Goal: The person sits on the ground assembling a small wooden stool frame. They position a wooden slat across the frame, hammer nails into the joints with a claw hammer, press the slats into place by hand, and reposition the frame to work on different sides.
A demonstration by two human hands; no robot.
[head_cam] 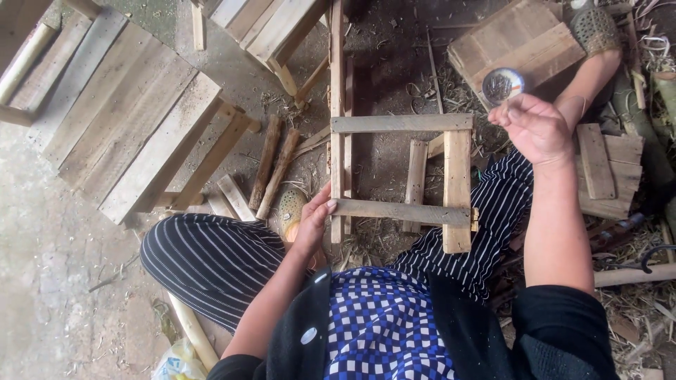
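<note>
Two hands (313,224), one wooden frame (403,172)

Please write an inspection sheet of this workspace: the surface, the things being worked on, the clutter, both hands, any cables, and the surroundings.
Surface: concrete floor, dusty, with shavings.
Job's things: wooden frame of nailed slats lies flat between the knees; small round tin on a wooden board.
Clutter: two short sticks, loose slats, plastic bag.
Grippers: left hand grips the frame's lower left corner; right hand raised near the tin, fingers pinched, contents too small to tell.
Cables: nothing seen.
Surroundings: finished slatted bench at left, another above.
</note>
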